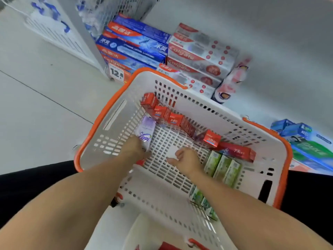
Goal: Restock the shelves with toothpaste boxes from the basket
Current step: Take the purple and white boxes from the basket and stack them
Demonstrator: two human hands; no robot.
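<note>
**Both hands in the basket, purple box is the obvious next grab**

So the white basket (212, 107) with the orange rim is parked right in front of the low shelf (270, 56), and both arms are reaching down into it. Left hand (136, 147) is on the near end of the purple box (146, 130), which lies along the left wall with its long axis running away from the person, toward the shelf. The hand hides its own fingers, so I can't tell if it's actually gripping the box or just touching it.

Right hand (186, 158) sits over the bare mesh floor in the middle, fingers loosely curled, holding nothing. The green boxes (223, 166) are just beside it to the right, standing in a row, and the red boxes (173, 120) run diagonally along the far side.

My guess: left hand is the one to take the purple box, lift it end-first and swing it forward to the shelf. Right is nearer the green ones.
</note>
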